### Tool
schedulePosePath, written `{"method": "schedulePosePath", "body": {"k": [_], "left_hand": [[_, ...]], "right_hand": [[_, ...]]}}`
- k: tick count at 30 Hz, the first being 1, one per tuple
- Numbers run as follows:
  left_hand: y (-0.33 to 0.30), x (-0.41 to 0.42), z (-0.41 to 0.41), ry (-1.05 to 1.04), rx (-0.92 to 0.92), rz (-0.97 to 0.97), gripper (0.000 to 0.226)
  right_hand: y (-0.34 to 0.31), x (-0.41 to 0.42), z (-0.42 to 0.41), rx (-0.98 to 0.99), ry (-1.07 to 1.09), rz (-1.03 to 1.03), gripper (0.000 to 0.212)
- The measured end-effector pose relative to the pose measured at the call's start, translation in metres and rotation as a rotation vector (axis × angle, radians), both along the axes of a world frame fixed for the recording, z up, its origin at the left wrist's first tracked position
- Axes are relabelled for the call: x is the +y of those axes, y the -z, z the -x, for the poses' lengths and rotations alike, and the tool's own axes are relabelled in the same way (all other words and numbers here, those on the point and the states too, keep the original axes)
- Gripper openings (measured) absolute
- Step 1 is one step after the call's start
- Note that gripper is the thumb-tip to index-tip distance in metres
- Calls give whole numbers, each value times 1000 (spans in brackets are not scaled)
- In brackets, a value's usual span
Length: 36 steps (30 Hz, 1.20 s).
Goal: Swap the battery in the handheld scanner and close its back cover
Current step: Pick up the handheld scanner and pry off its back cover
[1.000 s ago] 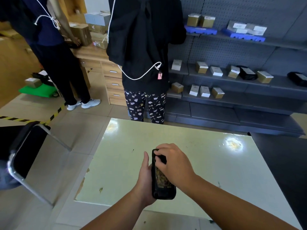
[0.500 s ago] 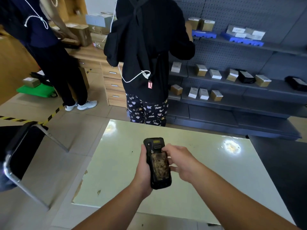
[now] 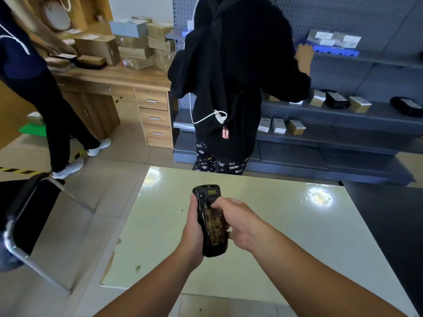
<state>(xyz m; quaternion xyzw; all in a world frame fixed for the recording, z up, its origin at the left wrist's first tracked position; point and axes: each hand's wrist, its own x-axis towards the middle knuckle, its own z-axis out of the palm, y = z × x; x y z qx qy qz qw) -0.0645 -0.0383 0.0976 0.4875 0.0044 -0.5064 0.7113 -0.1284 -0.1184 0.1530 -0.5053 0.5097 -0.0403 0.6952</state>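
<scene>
Black, scuffed plastic: handheld scanner (image 3: 211, 221), back side up, held in the air above the pale green table (image 3: 286, 236), near its front middle.

Left hand (image 3: 194, 232): wrapped round the scanner's left edge and underside, thumb lying up along the side; a firm carrying grip.

Right hand (image 3: 238, 221): fingers curled over the right edge, one fingertip (image 3: 215, 205) set on the back just above the worn, mottled back cover (image 3: 215, 227), beside a small round latch; the remaining fingers are tucked behind the body.

Change: a second ago the right hand lay across the top of the device and hid its upper end; half a second ago it had dropped to the right flank; now a fingertip has moved up to the latch zone, and the scanner has been raised and turned slightly. Judgement: the cover is on, and this reads as working the latch, either the first unlocking or the final locking; the frames do not settle which. No spare battery is in view.

Orientation: long axis runs away from the wearer, nearly straight, tilted a little left at the top. Scan head with yellow label (image 3: 211, 192) points forward, toward the standing person in black (image 3: 238, 76); butt end points back at the wearer.

Surroundings: folding chair (image 3: 29, 216) at left; grey shelving (image 3: 343, 124) with small boxes beyond.
</scene>
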Motion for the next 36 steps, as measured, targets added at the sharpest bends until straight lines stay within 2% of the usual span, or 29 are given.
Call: {"method": "schedulePosePath", "body": {"k": [10,14,23,26,29,31,33,36], "left_hand": [[20,1,4,-43,109,-27,68],[28,0,4,10,135,-30,71],[30,-2,3,89,127,-58,68],[32,-2,1,105,164,-49,71],[33,1,-2,116,199,-59,75],[34,2,-3,117,206,-67,77],[35,3,-4,109,208,-67,78],[34,3,-6,116,213,-62,80]], "right_hand": [[17,3,-18,89,58,-43,29],[20,1,-22,153,81,-90,30],[13,-2,-16,173,132,-157,20],[13,3,-14,155,106,-55,21],[24,7,-15,202,100,279,27],[24,10,-14,235,43,487,20],[23,14,-12,224,3,572,13],[19,18,-4,189,-58,643,15]]}}
